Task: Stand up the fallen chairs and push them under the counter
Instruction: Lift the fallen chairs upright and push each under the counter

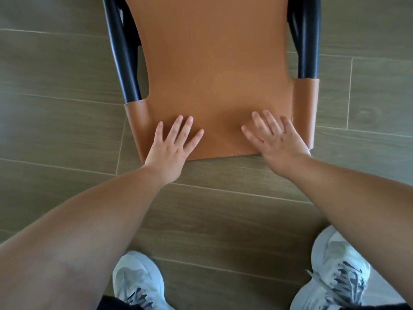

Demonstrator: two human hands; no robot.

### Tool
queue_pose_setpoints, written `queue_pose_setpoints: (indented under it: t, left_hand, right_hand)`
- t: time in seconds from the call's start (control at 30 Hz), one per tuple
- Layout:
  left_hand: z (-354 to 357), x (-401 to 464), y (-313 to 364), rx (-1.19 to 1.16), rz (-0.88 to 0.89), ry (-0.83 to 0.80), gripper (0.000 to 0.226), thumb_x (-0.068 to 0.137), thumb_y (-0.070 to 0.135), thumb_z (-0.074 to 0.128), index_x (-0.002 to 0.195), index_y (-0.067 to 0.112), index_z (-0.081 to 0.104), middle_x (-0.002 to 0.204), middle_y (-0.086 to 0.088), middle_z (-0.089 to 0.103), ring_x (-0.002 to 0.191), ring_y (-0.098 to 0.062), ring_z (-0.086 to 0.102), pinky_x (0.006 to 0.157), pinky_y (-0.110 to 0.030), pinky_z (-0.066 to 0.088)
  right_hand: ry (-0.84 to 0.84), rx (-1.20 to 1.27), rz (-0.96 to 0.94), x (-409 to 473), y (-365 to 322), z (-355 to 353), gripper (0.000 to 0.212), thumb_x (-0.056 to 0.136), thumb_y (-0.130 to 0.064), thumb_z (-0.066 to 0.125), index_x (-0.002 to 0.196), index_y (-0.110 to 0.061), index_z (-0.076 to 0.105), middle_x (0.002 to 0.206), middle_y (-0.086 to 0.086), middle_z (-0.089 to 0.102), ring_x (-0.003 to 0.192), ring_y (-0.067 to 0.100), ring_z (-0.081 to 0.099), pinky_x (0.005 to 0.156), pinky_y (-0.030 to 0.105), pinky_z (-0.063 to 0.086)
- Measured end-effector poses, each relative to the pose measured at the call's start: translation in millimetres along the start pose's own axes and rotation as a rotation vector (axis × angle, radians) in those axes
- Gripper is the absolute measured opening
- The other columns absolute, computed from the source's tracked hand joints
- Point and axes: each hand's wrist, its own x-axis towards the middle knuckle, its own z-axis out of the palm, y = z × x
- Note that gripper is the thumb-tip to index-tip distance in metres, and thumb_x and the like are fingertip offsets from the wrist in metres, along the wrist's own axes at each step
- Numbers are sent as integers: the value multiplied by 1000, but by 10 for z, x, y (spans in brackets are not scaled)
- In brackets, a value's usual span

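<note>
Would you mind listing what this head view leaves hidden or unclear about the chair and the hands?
- Chair: legs and seat cut off by the top edge.
- Counter: outside the head view.
- Left hand and right hand: thumbs hidden by the hands or the leather edge, so grip unclear.
- Other chairs: out of frame.

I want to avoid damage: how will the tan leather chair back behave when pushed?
The leather chair back probably flexes a little, as a sheet slung between black tubes. Both hands lie flat; the smooth surface may let them slip. The frame likely slides on the smooth floor.
</note>
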Motion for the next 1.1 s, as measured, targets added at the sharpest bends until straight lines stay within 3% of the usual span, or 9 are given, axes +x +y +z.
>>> queue_pose_setpoints:
  t: [0.13, 0.33, 0.53, 0.63, 0.83, 1.1]
  left_hand:
    - [52, 38, 68, -2, -32, -38, 119, 82, 26, 61, 145, 19, -39, 153, -19, -41, 144, -43, -25, 108, -74, 14]
    - [25, 90, 24, 70, 132, 10, 117, 84, 24, 64, 149, 24, -33, 157, -17, -36, 146, -43, -19, 106, -76, 15]
    - [-30, 101, 38, 65, 118, -15, 123, 82, 22, 68, 147, 27, -36, 159, -16, -31, 147, -41, -20, 106, -75, 17]
    - [-42, 110, -16, 47, 145, -7, 120, 81, 18, 66, 149, 29, -32, 159, -15, -29, 146, -40, -21, 106, -75, 17]
    - [-67, 83, -63, 26, 169, -3, 123, 78, 7, 62, 145, 33, -38, 158, -11, -33, 147, -38, -21, 108, -74, 16]
    - [-296, -26, -6, -19, 164, -29, 122, 79, 4, 60, 143, 33, -40, 156, -10, -37, 147, -36, -24, 110, -73, 15]
  right_hand:
    - [16, -30, -16, 32, 3, 51, 99, 92, -10, 38, 131, -14, -53, 148, 20, -41, 148, 40, -19, 116, 60, 9]
    - [79, -36, -13, 146, -35, 77, 102, 93, -16, 43, 132, -11, -51, 149, 20, -35, 149, 40, -11, 114, 59, 12]
    - [123, -66, -2, 188, -60, 61, 96, 96, -20, 38, 131, -8, -50, 152, 20, -25, 148, 40, -8, 116, 59, 9]
    - [145, -77, 5, 199, -88, 65, 87, 98, -23, 34, 140, -8, -41, 153, 20, -22, 148, 40, -6, 116, 59, 11]
    - [154, -93, 20, 157, -92, 26, 91, 97, -28, 40, 142, -9, -37, 153, 19, -20, 147, 39, -3, 115, 54, 19]
    - [151, -77, 17, -57, -28, -108, 82, 99, -24, 34, 147, -9, -30, 157, 19, -16, 149, 39, -1, 116, 50, 22]
